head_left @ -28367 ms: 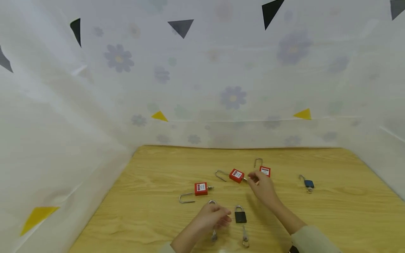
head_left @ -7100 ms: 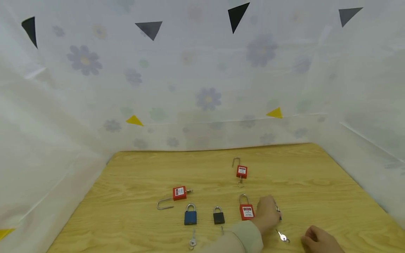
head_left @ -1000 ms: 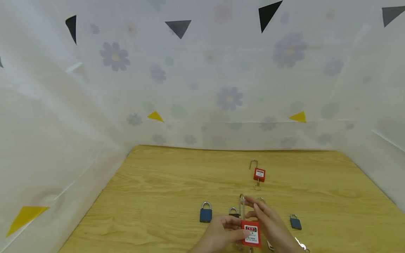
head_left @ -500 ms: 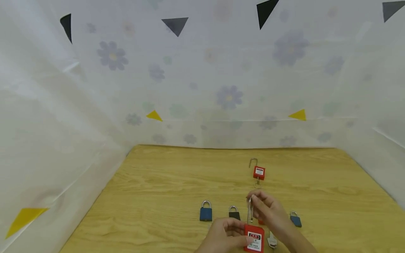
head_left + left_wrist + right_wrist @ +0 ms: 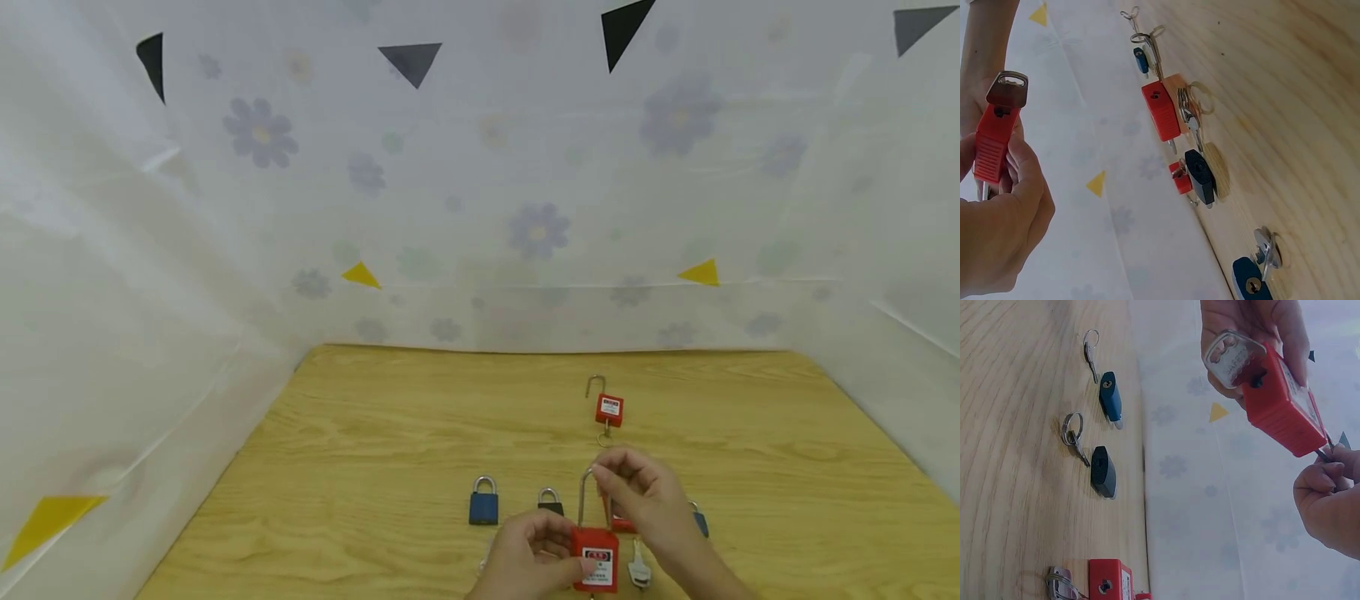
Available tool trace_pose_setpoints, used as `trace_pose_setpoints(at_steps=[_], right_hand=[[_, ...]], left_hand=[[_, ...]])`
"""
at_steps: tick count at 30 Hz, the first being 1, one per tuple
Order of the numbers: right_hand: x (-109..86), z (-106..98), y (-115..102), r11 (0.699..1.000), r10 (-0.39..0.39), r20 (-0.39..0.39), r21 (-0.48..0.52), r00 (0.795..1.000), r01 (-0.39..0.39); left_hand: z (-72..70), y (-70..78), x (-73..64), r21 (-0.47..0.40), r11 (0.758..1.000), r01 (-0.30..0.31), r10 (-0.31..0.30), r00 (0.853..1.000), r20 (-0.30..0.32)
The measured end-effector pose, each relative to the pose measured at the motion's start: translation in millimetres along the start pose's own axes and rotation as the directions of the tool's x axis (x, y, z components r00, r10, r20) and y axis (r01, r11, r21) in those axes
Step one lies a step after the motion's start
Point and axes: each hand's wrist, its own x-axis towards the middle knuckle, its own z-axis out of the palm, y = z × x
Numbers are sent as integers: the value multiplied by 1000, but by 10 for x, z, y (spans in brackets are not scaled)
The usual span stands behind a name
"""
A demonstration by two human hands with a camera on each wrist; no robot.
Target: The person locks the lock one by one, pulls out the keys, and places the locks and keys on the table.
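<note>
My left hand holds the body of a red padlock, thumb over its white label. My right hand pinches the top of that padlock's steel shackle, whose legs come down to the body's top edge. A key sticks out of the padlock's underside in the right wrist view. The padlock is held up off the table. Behind my right hand, a second red padlock is partly hidden, with a loose key in front of it.
A blue padlock and a black padlock stand to the left in the same row. Another blue padlock is half hidden at the right. Further back lies a red padlock with its shackle open. White sheeting surrounds the wooden table.
The scattered padlocks now form a row. The red padlock, on the table at left seven seconds ago, is in my hands. Its shackle has turned from edge-on to broadside, now pinched by my right hand.
</note>
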Motion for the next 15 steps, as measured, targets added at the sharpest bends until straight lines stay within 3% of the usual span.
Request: trace_pose_setpoints(at_steps=[5, 11, 15], right_hand=[[-31, 57, 2, 999, -8, -59, -37, 998, 6], [-56, 115, 23, 998, -66, -43, -26, 997, 65], [-83, 154, 29, 999, -30, -85, -47, 996, 26]], left_hand=[[-7, -7, 1, -11, 1000, -3, 3, 1000, -9], [-37, 11, 10, -35, 999, -10, 10, 1000, -11], [-58, 11, 21, -32, 999, -17, 17, 1000, -3]])
